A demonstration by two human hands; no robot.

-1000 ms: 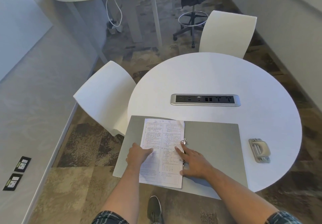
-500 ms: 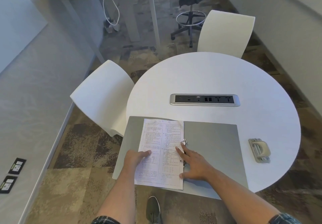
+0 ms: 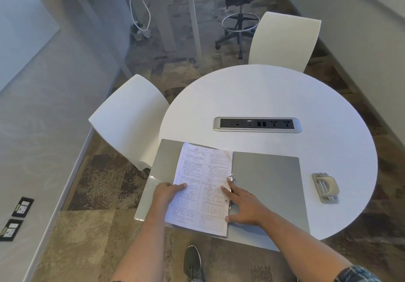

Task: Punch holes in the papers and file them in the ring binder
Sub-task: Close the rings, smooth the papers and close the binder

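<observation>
1. Ring binder [image 3: 267,185] lies open at near edge of round table [image 3: 274,93], papers [image 3: 202,185] on its left half by the rings.
2. Left hand [image 3: 165,195] pinches papers' left edge, thumb on top.
3. Right hand [image 3: 245,207] flat, fingers spread, on papers' right edge + rings.
4. Hole punch [image 3: 325,186] sits right of binder, apart.

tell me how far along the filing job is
Punching looks finished: the beige hole punch sits untouched on the round white table. In hand: the left hand holds the printed paper stack, while the right hand rests by the open grey binder's metal rings. Closing remains.
</observation>
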